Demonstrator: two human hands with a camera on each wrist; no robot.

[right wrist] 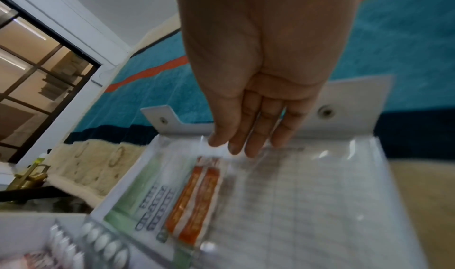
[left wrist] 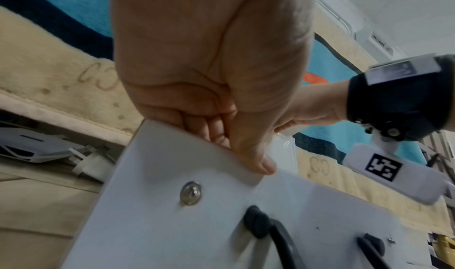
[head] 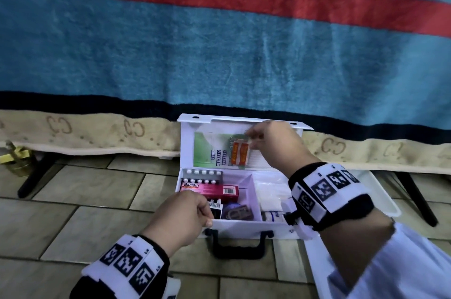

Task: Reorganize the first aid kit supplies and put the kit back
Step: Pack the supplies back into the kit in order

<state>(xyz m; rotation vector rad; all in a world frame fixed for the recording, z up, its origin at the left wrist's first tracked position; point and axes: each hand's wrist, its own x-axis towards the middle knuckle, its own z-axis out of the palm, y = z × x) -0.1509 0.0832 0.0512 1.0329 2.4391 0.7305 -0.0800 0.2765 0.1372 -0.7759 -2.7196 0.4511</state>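
Note:
A white first aid kit (head: 244, 224) lies open on the tiled floor, its lid (head: 188, 142) leaning back against the bed. My left hand (head: 207, 215) grips the kit's front wall (left wrist: 172, 214), thumb outside and fingers inside. My right hand (head: 252, 138) pinches the top of a clear bag of orange sachets (head: 240, 153) against the inside of the lid, beside a green first aid guide (head: 207, 149). In the right wrist view the right hand (right wrist: 243, 146) touches the bag's top edge above the sachets (right wrist: 197, 201). Blister packs (head: 203, 174), a pink Bacidin box (head: 210, 189) and white dressings (head: 271, 191) fill the compartments.
The kit's black handle (head: 238, 247) faces me. A white plastic tray (head: 380, 201) lies on the floor at the right, under my forearm. Black bed legs (head: 36, 176) and a brass padlock (head: 17, 159) stand at the left. The blue blanket (head: 219, 54) hangs behind the lid.

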